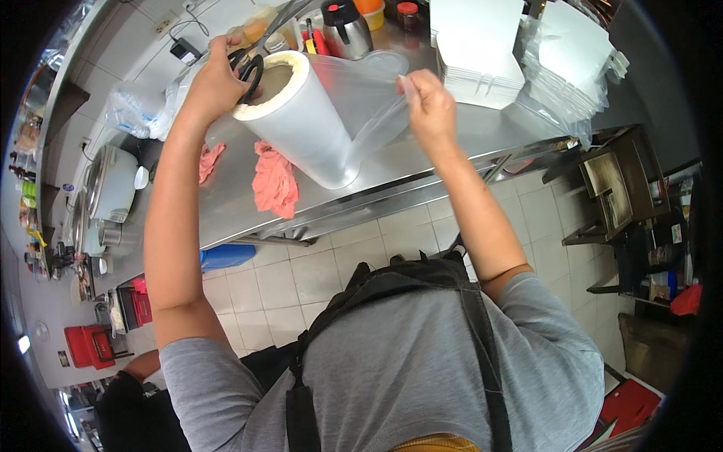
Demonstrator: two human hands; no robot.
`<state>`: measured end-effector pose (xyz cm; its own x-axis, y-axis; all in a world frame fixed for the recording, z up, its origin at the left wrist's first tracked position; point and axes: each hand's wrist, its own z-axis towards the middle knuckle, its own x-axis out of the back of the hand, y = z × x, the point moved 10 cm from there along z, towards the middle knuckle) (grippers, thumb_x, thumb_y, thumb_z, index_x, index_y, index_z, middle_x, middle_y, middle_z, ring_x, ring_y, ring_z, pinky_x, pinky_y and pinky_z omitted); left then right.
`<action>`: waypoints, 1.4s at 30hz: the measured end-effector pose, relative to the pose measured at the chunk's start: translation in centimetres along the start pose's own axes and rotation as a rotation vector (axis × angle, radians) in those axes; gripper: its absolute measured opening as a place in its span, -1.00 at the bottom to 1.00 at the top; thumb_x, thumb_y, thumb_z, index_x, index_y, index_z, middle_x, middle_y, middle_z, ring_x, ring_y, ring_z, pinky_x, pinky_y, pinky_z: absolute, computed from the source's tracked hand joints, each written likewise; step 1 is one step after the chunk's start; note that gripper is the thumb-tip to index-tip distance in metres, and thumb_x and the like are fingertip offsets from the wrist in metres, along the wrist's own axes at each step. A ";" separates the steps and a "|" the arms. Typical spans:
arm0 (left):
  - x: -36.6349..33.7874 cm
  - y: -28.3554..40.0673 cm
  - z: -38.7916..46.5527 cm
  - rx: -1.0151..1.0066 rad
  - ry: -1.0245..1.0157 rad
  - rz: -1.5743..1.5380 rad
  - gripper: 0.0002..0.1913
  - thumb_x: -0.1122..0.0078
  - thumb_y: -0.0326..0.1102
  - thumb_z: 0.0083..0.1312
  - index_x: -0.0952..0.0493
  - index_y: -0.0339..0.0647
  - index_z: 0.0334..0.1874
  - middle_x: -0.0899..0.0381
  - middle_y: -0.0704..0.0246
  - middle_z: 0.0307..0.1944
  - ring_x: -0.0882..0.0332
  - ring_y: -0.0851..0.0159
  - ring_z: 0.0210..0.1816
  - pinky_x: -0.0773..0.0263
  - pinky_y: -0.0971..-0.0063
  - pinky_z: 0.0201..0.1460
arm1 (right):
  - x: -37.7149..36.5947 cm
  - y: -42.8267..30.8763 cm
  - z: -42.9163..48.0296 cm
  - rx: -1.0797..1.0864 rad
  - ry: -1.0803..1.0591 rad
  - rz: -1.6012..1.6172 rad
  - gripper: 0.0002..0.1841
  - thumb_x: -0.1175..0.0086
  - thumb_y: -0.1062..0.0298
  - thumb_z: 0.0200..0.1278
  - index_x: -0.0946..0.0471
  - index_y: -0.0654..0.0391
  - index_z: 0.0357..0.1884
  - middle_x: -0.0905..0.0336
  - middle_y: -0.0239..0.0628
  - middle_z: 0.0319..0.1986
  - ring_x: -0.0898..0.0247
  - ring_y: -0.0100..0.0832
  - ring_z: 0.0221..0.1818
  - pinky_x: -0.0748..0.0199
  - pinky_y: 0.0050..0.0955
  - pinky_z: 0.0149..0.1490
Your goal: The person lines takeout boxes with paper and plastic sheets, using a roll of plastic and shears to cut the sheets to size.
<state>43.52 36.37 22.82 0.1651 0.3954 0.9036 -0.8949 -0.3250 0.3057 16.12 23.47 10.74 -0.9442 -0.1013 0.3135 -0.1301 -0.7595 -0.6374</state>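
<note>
A thick roll of clear plastic film (302,130) stands on end on the stainless-steel counter (226,212). My left hand (220,79) holds black-handled scissors (251,70) at the roll's upper rim, the blades pointing up and away. The fingers behind the handles are partly hidden. Between finger and thumb, my right hand (432,107) pinches the edge of a film sheet (361,96) that stretches from the roll. One crumpled pink cloth (275,179) lies just left of the roll's base, and another pink cloth (210,161) is beside my left forearm.
Stacked white boxes (480,68) and a plastic-wrapped stack (570,68) stand at the right back. A steel jug (346,31) and a red-lidded jar (408,16) are behind the film. Rice cookers (113,183) stand left. Another person (135,407) is at lower left.
</note>
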 end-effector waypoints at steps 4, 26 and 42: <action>-0.8 2.0 1.1 -0.001 -0.054 0.104 -0.11 -0.62 -0.24 -0.10 -0.23 -0.06 0.29 -0.66 0.07 -0.15 -0.63 0.05 -0.14 -0.47 0.31 0.01 | 5.2 1.8 0.9 -0.026 0.007 -0.141 -0.90 -0.10 0.37 0.32 -0.60 0.15 -0.28 -0.60 -0.16 -0.29 -0.55 -0.05 -0.25 -0.49 -0.25 -0.17; -3.4 2.0 3.4 -0.115 0.005 -0.154 -0.34 -0.36 -0.61 -0.02 -0.36 -0.20 0.20 -0.67 0.28 -0.06 -0.62 0.26 -0.07 -0.42 0.47 0.09 | 40.8 5.6 -17.1 -0.502 0.329 -0.254 -0.72 -0.19 0.24 0.39 -0.67 0.31 -0.24 -0.61 -0.43 -0.33 -0.40 -0.60 -0.25 -0.34 -0.63 -0.06; 3.7 8.1 3.4 -0.414 -0.041 0.284 -0.47 -0.35 -0.52 0.11 -0.46 -0.27 0.18 -0.61 0.17 0.04 -0.62 0.28 0.00 -0.44 0.44 0.14 | 42.7 7.1 -20.6 -0.557 0.492 0.138 -0.84 -0.28 0.37 0.28 -0.67 0.26 -0.20 -0.63 -0.32 -0.21 -0.46 -0.50 -0.15 -0.35 -0.49 0.06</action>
<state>38.31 32.30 29.63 -0.1006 0.3043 0.9473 -0.9948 -0.0433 -0.0918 -31.33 26.94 5.10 -0.9722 0.2259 -0.0620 -0.0114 -0.3101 -0.9506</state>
